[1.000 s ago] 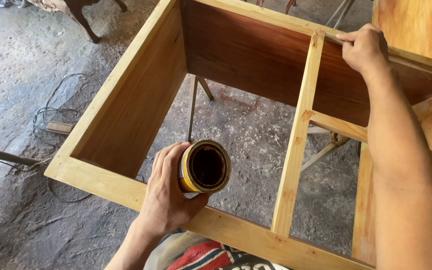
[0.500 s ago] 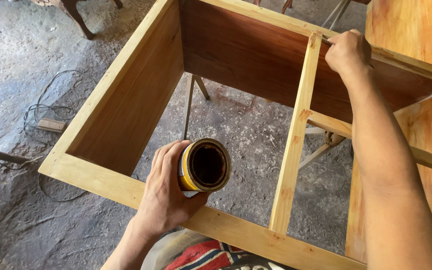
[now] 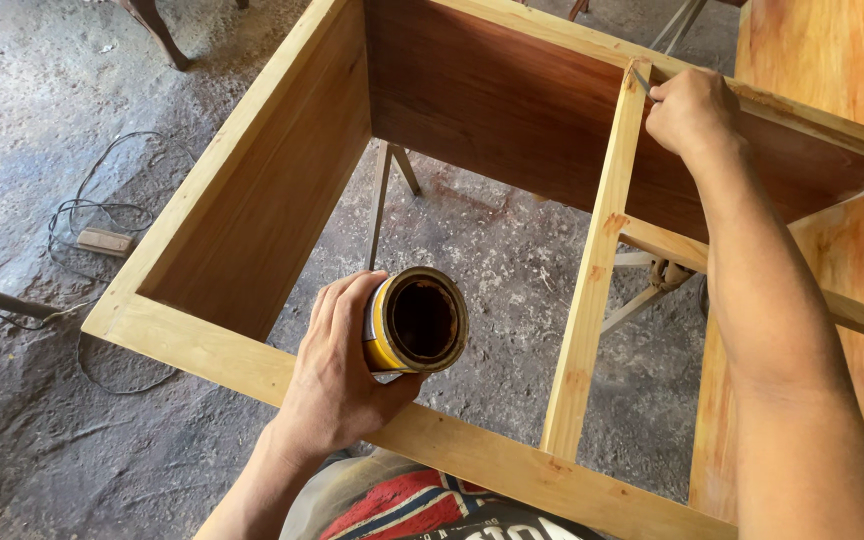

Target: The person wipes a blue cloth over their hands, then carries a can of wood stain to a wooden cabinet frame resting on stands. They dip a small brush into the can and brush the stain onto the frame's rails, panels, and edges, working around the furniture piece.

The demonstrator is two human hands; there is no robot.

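The left hand (image 3: 337,385) is wrapped round a small round yellow tin can (image 3: 414,322) w/ a dark, open mouth. Fingers curl over the top of the can, thumb sits under it, so the grip is tight round the can's side. The can lies tipped on its side w/ the open mouth facing up toward the camera. It is held just above the near rail of a big open box frame made of light yellow wood (image 3: 202,345), in the lower middle of the view. Inside of the can looks dark brown; can't tell how much is in it.

The right hand (image 3: 692,110) is up at the far side of the frame, closed in a fist. A thin grey tool tip (image 3: 642,80) pokes out of the fist & touches the spot where the thin upright wood bar (image 3: 592,280) meets the far rail. Most of the tool is hidden in the hand, so can't tell what kind it is.

The frame's far & left inside walls are dark red-brown. Thru the open frame you see a grey dusty concrete floor (image 3: 42,120). A thin black cord w/ a small pale plug block (image 3: 102,240) lies on the floor at left, well apart from the hands. An orange-stained wood board (image 3: 822,50) sits at far right.
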